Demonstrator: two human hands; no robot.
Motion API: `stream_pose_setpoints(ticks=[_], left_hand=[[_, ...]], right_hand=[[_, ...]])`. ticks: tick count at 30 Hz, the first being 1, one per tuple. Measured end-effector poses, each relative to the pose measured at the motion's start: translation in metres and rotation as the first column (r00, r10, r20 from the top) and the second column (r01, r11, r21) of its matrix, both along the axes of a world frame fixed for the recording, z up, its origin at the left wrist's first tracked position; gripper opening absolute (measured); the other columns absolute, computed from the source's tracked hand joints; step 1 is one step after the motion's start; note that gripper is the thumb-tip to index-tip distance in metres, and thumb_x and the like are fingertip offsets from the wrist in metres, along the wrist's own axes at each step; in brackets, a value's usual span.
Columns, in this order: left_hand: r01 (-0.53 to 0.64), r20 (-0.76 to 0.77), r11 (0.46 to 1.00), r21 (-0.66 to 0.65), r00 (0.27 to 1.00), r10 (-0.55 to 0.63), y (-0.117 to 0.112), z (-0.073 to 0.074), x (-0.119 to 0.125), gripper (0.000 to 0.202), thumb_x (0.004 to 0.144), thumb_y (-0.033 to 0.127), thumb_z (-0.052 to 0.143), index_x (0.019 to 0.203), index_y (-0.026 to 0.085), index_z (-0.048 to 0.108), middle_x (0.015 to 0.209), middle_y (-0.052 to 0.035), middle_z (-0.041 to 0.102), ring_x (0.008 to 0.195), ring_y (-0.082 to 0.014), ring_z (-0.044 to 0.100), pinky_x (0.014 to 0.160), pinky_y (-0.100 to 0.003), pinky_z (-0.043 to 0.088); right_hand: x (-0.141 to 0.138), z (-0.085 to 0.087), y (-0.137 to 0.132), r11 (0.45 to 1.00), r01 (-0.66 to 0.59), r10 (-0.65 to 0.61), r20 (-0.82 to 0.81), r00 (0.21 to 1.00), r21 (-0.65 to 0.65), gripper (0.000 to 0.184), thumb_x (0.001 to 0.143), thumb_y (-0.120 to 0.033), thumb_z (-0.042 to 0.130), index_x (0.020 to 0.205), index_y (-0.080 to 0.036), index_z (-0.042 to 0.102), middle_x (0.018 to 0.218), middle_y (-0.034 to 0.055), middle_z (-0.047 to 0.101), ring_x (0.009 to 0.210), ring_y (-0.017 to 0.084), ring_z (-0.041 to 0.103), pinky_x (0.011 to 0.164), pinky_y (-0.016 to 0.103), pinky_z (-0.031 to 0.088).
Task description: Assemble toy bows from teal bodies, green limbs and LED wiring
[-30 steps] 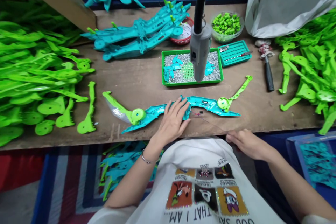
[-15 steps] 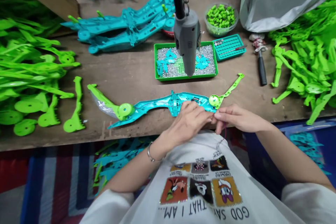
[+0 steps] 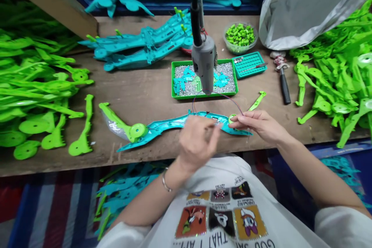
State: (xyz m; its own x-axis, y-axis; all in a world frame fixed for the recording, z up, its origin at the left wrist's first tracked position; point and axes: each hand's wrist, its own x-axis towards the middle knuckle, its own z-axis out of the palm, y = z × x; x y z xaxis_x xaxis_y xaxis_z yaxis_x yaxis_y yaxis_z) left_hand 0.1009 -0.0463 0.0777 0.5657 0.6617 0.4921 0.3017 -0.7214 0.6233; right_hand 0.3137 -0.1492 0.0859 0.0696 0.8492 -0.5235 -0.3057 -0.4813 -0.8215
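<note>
A teal toy-bow half point(image 3: 165, 124) lies open side up along the table's front edge. One green limb with a round disc point(image 3: 138, 131) sits at its left end and another green limb point(image 3: 257, 100) at its right. My right hand point(image 3: 258, 124) is closed in a pinch on a thin dark wire point(image 3: 232, 101), which arcs leftward above the bow. Over the bow's middle, my left hand point(image 3: 199, 139) is blurred by motion. Its fingers look curled, but whether they hold anything does not show. My hands are apart and partly cover the bow.
A grey electric screwdriver point(image 3: 205, 60) hangs over a green tray point(image 3: 176, 96) of screws and teal pieces. Behind are stacked teal bow parts point(image 3: 124, 44), a bowl of green pieces point(image 3: 240, 37) and a teal tray point(image 3: 251, 66). A black-handled tool point(image 3: 285, 87) lies right; green limbs point(image 3: 43, 97) pile left.
Both hands were together at the bow's right end. The left hand has moved left, away from the right hand, which has risen slightly with the wire; the wire now arcs above the bow.
</note>
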Motion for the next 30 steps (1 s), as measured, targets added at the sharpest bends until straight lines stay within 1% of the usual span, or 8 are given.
stream_pose_setpoints(ticks=[2,5,9,14,17,22,27,30], left_hand=[[0.177,-0.045,0.957,-0.232,0.980,-0.192,-0.024,-0.002,0.011,0.019,0.098,0.040,0.063,0.096,0.021,0.066,0.080,-0.0032,0.069,0.072,-0.0166,0.063,0.072,-0.031,0.050],[0.222,-0.054,0.862,-0.455,0.960,-0.276,-0.037,-0.008,0.030,0.025,0.097,0.043,0.063,0.091,0.019,0.067,0.076,-0.0025,0.069,0.065,-0.0143,0.061,0.064,-0.027,0.047],[0.187,-0.005,0.769,-0.612,0.971,-0.241,-0.030,-0.018,0.043,0.029,0.100,0.036,0.056,0.081,0.019,0.067,0.073,-0.0011,0.070,0.064,-0.0129,0.062,0.062,-0.025,0.045],[0.209,0.212,0.475,-0.855,0.976,-0.047,-0.022,-0.027,0.050,0.027,0.095,0.043,0.064,0.087,0.017,0.070,0.075,-0.0009,0.073,0.059,-0.0108,0.064,0.059,-0.022,0.050],[0.289,0.318,0.384,-0.877,0.948,0.013,-0.023,-0.030,0.055,0.031,0.094,0.046,0.066,0.088,0.016,0.070,0.075,-0.0016,0.073,0.058,-0.0097,0.065,0.060,-0.021,0.052],[0.362,0.374,0.242,-0.900,0.928,0.002,-0.030,-0.036,0.065,0.039,0.090,0.053,0.069,0.087,0.014,0.069,0.075,-0.0047,0.075,0.057,-0.0110,0.066,0.059,-0.023,0.055],[0.326,0.327,0.279,-0.903,0.944,-0.044,-0.030,-0.044,0.070,0.041,0.093,0.055,0.064,0.087,0.015,0.069,0.075,-0.0054,0.075,0.057,-0.0133,0.068,0.060,-0.026,0.057],[0.261,0.192,0.564,-0.783,0.965,-0.181,-0.030,-0.049,0.073,0.037,0.097,0.051,0.060,0.103,0.016,0.071,0.088,-0.0074,0.076,0.073,-0.0175,0.072,0.074,-0.032,0.059]], right_hand=[[-0.008,-0.004,0.005,0.995,0.094,-0.094,-0.005,0.996,0.018,0.042,0.079,-0.052,0.079,0.104,-0.018,0.078,0.095,0.0064,0.080,0.094,0.019,0.074,0.092,0.033,0.055],[-0.015,-0.006,0.010,0.998,0.035,-0.040,0.093,0.995,0.055,0.038,0.082,-0.053,0.075,0.098,-0.019,0.079,0.090,0.0029,0.079,0.088,0.019,0.072,0.084,0.031,0.057],[-0.015,0.002,0.005,0.992,0.019,-0.045,0.218,0.975,0.122,0.041,0.081,-0.054,0.075,0.104,-0.021,0.078,0.096,0.0022,0.078,0.093,0.020,0.071,0.086,0.033,0.058],[-0.007,0.020,-0.020,0.957,0.188,-0.277,0.503,0.818,0.222,0.026,0.087,-0.046,0.073,0.099,-0.023,0.075,0.097,0.0057,0.077,0.084,0.018,0.070,0.080,0.031,0.057],[-0.002,0.015,-0.024,0.984,0.113,-0.159,0.412,0.897,0.135,0.028,0.088,-0.047,0.072,0.097,-0.020,0.073,0.088,0.0056,0.077,0.079,0.017,0.071,0.078,0.031,0.057],[0.007,-0.001,-0.005,0.963,0.206,-0.239,0.204,0.949,0.172,0.033,0.078,-0.041,0.082,0.095,-0.021,0.061,0.098,0.0044,0.078,0.089,0.017,0.074,0.086,0.032,0.058],[0.020,0.002,0.011,0.981,0.126,-0.157,0.221,0.963,0.150,0.040,0.072,-0.037,0.086,0.090,-0.021,0.053,0.080,-0.0001,0.075,0.071,0.014,0.071,0.069,0.026,0.056],[0.039,-0.005,0.020,0.979,0.058,-0.119,0.312,0.943,0.197,0.042,0.071,-0.034,0.086,0.091,-0.022,0.051,0.078,-0.0008,0.073,0.071,0.014,0.071,0.068,0.026,0.056]])
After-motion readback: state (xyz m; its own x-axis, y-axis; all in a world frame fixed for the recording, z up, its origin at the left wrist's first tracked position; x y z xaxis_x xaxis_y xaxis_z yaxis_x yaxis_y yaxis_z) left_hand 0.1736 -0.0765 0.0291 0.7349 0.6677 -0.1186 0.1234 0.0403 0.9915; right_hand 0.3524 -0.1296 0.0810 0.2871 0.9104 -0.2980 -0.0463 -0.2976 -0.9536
